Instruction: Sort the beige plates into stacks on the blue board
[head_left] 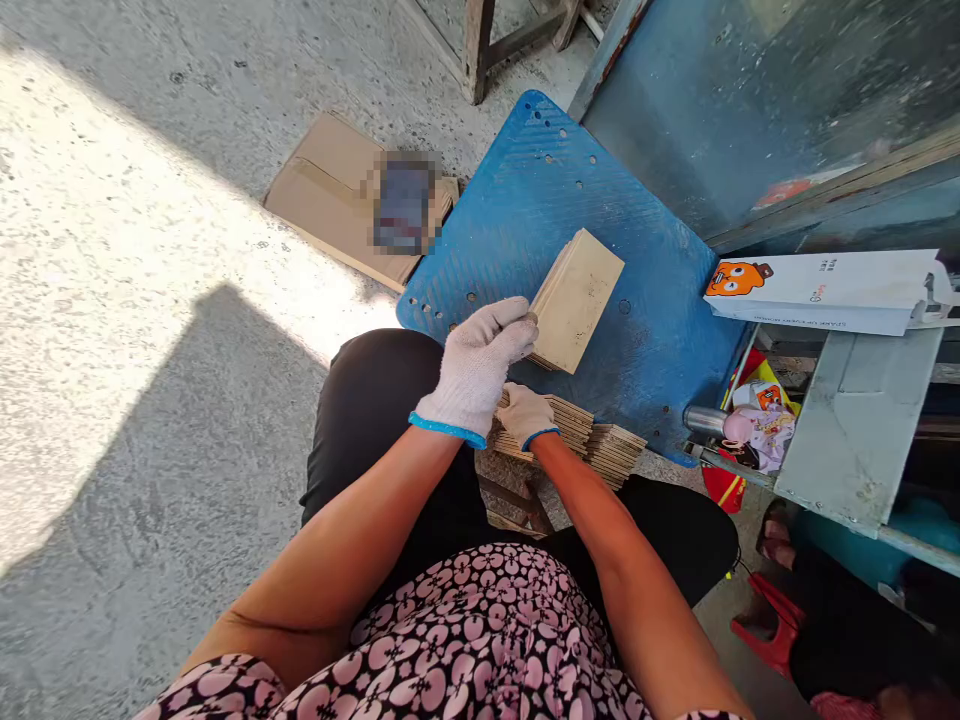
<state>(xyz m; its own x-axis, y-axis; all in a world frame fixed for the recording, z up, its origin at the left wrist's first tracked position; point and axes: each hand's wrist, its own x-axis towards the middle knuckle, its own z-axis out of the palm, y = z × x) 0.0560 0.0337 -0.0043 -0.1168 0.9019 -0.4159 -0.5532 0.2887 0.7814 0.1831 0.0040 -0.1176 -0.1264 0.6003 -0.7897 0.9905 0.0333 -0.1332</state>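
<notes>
My left hand (486,352), in a white knit glove with a blue cuff, is closed with thumb and fingertips pinched at the left edge of a pile of thin wooden boards (581,305). Whether a board is between the fingertips I cannot make out. The pile is over a blue plastic tabletop (652,260). Lower down, between my knees, my gloved right hand (525,412) is closed around the left end of a row of stacked thin wooden boards (574,425). Its fingertips are partly hidden. A second stack of boards (615,450) sits to the right of that row.
Flattened cardboard (322,190) with a blurred-out dark object lies on the concrete floor at left. On the right are a white printed paper bag (825,290), a metal shelf (862,420) and a steel flask (705,420). Another person's foot (776,535) shows lower right.
</notes>
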